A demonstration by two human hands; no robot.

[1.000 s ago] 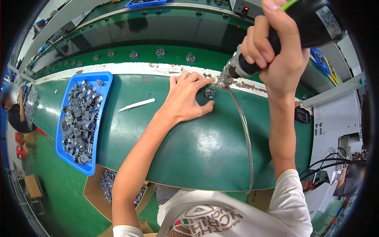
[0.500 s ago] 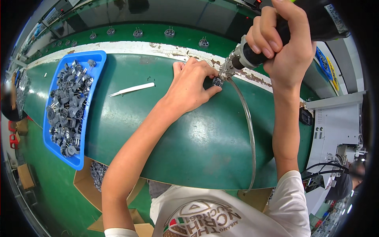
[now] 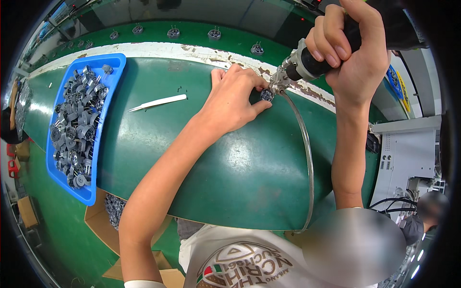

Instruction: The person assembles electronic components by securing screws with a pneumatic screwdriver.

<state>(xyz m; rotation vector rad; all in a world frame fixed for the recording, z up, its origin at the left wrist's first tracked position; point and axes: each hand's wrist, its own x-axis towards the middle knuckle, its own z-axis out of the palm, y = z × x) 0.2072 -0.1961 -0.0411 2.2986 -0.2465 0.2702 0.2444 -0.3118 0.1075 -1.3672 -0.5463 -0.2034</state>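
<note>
My right hand (image 3: 346, 53) is wrapped round the dark body of a power screwdriver (image 3: 312, 62). The tool slants down to the left, and a clear hose (image 3: 305, 139) runs from its metal nose (image 3: 281, 81) toward the near edge of the table. Under that nose sits a small round grey part (image 3: 267, 95), held on the tabletop between the thumb and fingers of my left hand (image 3: 234, 98). The nose is at the part; whether the tip touches it is hidden. White tweezers (image 3: 158, 102) lie left of my left hand, with tiny dark bits beside them.
A blue tray (image 3: 109, 129) heaped with round grey pinned parts (image 3: 77, 129) stands at the left. Beyond the worn white ledge (image 3: 144, 49), several similar parts (image 3: 214, 34) stand on a green belt (image 3: 192, 38). Cardboard boxes (image 3: 98, 221) are below; a grey machine (image 3: 408, 153) is at the right.
The parts on the far belt have shifted slightly right in view. My hands keep their hold, with the screwdriver a little farther right in the picture. The whole view has shifted slightly.
</note>
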